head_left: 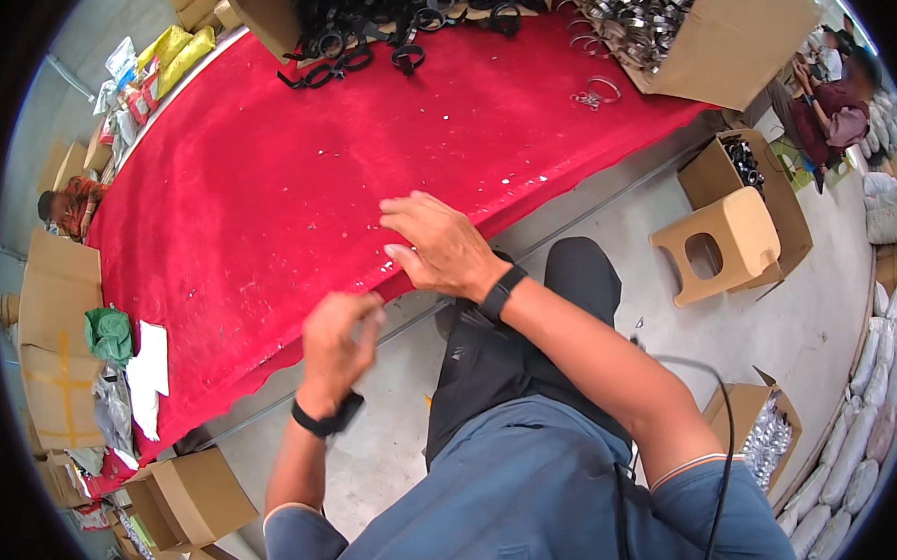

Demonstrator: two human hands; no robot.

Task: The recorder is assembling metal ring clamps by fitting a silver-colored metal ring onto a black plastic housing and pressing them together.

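Note:
My right hand (pixel 438 242) hovers by the near edge of the red cloth-covered table (pixel 272 192), palm down. Its fingers are loosely stretched, the thumb is apart, and nothing is in it. Lower and to the left is my left hand (pixel 341 343), near the table's front edge; motion smears its fingers, and I see nothing clearly held. At the table's far side lies a heap of black ring-shaped clamps (pixel 410 18), some spilling toward me. Farther right, shiny metal ring clamps (pixel 635 23) fill a tipped cardboard box (pixel 744 48), with a few loose metal rings (pixel 599 92) beside it.
A tan plastic stool (pixel 726 237) stands right of me, against a carton (pixel 796 220) holding black parts. Another carton (pixel 738 403) with silvery pieces is at lower right. Open cartons (pixel 194 499) and a green bag (pixel 109 334) are at left. Other people sit at far right and far left.

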